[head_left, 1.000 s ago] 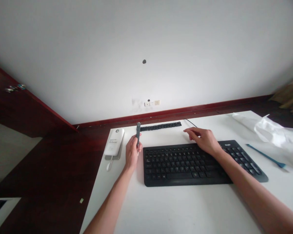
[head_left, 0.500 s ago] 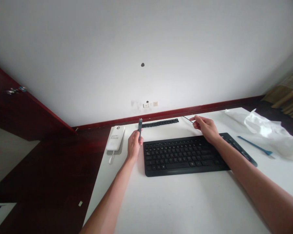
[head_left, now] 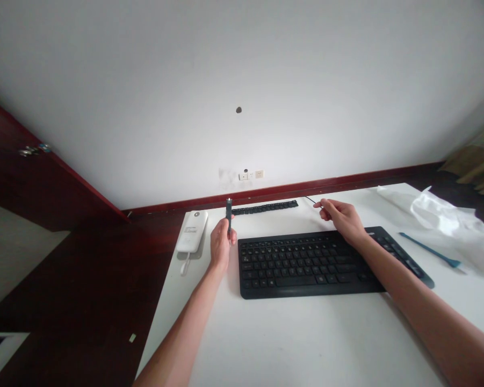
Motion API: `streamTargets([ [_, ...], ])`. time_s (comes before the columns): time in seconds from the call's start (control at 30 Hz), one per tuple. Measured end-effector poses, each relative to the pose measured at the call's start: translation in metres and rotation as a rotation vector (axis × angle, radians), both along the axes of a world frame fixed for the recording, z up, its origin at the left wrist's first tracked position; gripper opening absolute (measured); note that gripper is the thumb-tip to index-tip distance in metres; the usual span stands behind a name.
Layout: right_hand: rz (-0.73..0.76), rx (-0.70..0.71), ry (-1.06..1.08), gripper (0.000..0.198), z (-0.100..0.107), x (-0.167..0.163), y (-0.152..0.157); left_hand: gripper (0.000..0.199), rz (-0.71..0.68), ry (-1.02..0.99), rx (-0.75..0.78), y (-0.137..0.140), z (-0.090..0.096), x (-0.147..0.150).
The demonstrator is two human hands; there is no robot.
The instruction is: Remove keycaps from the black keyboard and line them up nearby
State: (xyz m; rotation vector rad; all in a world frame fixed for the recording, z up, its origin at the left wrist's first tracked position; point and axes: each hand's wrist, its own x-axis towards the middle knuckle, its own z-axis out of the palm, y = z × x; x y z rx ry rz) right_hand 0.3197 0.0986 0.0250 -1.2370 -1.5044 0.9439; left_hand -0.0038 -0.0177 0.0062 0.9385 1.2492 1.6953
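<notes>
My left hand point(head_left: 221, 242) is closed around a slim dark tool point(head_left: 229, 215) with a shiny metal tip, held upright left of the keyboard. Its exact kind is hard to make out. My right hand point(head_left: 341, 217) pinches a thin black cable point(head_left: 311, 200) above the keyboard's far edge; the cable's other end runs out of sight at the table's far side. A black keyboard point(head_left: 300, 289) lies flat under my right wrist and forearm, which hide part of its right side. Behind it lies a dark strip of small square pieces point(head_left: 266, 208).
A white power bank point(head_left: 193, 231) with a short cable lies at the table's left edge. To the right are a blue brush-like tool point(head_left: 429, 250) and a crumpled white plastic bag point(head_left: 447, 215). The white table point(head_left: 266, 344) stands near a wall with sockets point(head_left: 252, 175).
The view has shifted slightly. The dark tool in my left hand stands a little more upright. My right fingers have drawn in closer around the cable.
</notes>
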Motion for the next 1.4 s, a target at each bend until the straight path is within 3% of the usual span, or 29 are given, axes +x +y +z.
streamTargets([
  [0.13,0.031,0.008,-0.082,0.05,0.001,0.0,-0.001,0.051,-0.008,-0.023,-0.014,0.003,0.002,0.002],
  [0.33,0.052,0.042,-0.205,0.048,-0.001,0.002,-0.002,0.045,-0.124,-0.476,0.028,0.008,0.008,-0.005],
  [0.6,0.053,0.048,-0.278,0.051,-0.003,0.003,-0.001,0.036,-0.191,-0.675,-0.034,0.009,0.004,-0.016],
  [0.93,0.092,0.095,-0.474,0.045,-0.003,-0.003,-0.001,0.042,-0.273,-0.589,0.001,0.013,0.005,-0.014],
  [1.17,0.23,0.172,-0.628,0.036,-0.003,-0.009,-0.005,0.048,-0.346,-0.348,-0.043,0.011,0.004,-0.013],
  [1.4,0.19,0.178,-0.798,0.046,-0.006,-0.016,-0.005,0.051,-0.265,-0.237,-0.037,0.0,0.008,0.006],
])
